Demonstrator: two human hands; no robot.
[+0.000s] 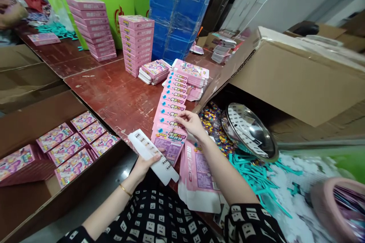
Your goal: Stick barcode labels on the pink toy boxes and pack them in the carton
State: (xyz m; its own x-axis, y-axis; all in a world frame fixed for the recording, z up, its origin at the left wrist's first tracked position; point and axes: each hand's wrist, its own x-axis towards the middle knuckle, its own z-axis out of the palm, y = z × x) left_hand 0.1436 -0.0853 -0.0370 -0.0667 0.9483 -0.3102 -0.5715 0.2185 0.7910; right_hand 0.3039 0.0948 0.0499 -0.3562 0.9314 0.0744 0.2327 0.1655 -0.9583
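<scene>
My left hand [145,166] is closed on a white strip [154,155] that bears a row of small printed labels. Beneath and beside the strip, a fanned row of pink printed cards [171,100] runs away from me over the table. My right hand [190,121] is over the near part of this row, its thumb and fingertips pinched together at the cards; anything between them is too small to make out. Flat pink box sheets [196,171] lie in a pile beneath my right forearm.
Pink boxes stand in two tall stacks [137,45] on the red table [99,91]. A carton [25,212] at left holds more boxes. At right are a metal bowl [256,133], turquoise sticks [251,174], a pink tub [322,197] and an open carton [302,76]. Another person's hand [13,13] shows far left.
</scene>
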